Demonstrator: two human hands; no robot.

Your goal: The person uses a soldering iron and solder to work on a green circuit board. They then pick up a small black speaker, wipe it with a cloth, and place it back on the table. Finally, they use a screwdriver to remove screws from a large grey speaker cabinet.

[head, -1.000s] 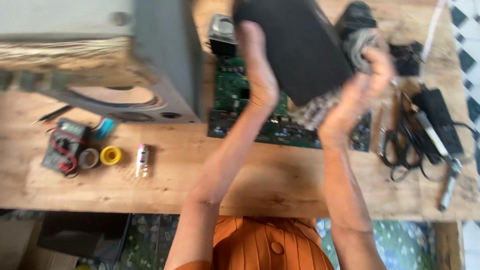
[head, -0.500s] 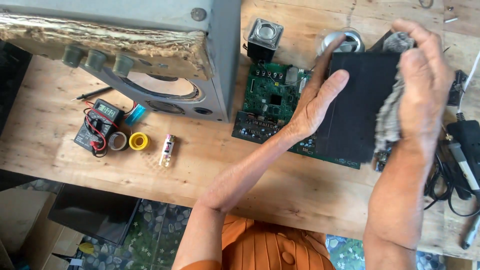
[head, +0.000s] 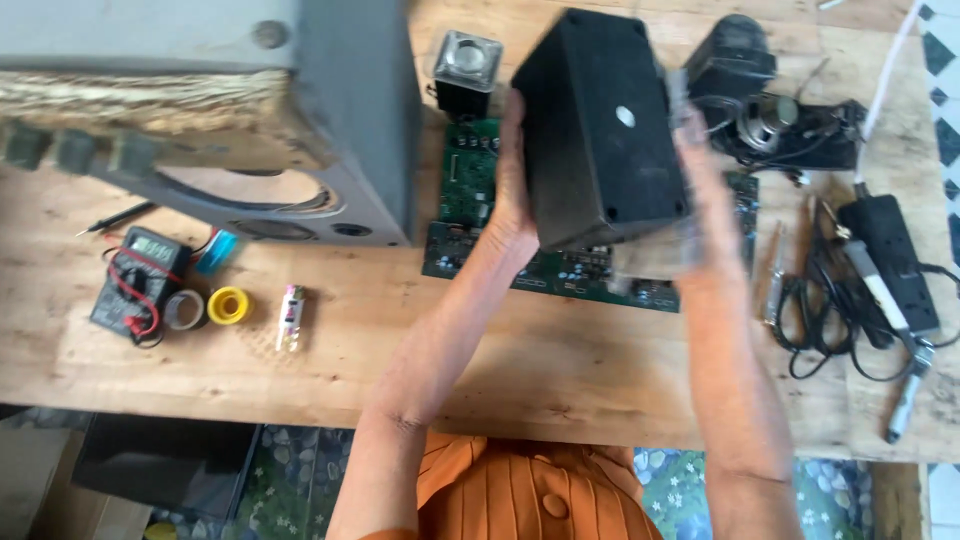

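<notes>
Both hands were on the black box (head: 600, 125), held up over the middle of the wooden table (head: 560, 370). Left hand (head: 512, 195) lay flat against the box's left side, fingers pointing up along the edge; grip was an open-palm clamp, not a wrap. Right hand (head: 700, 195) pressed the right side, motion-blurred, with something greyish at the fingertips that I couldn't identify. So the box was pinched between the two palms, tilted a bit, one broad face toward the camera with a small pale round spot near its centre.

Directly under the box: a green circuit board (head: 470, 200) lying flat on the table, partly hidden by box and forearms. Just above the board, a small square cube speaker (head: 467, 60) with a shiny top. To the left, a big grey speaker cabinet (head: 340, 120) lay on its side, round opening facing the camera, frayed fabric along its upper edge.

Far left on the table: a multimeter (head: 135, 280) with red and black leads, a grey tape roll (head: 184, 310), a yellow tape roll (head: 229, 305), and a small white cylinder (head: 290, 315), all near each other. Right side: a loose speaker driver (head: 765, 135) on black parts, a black power strip (head: 890, 265) with tangled black cables, well apart from the box.
</notes>
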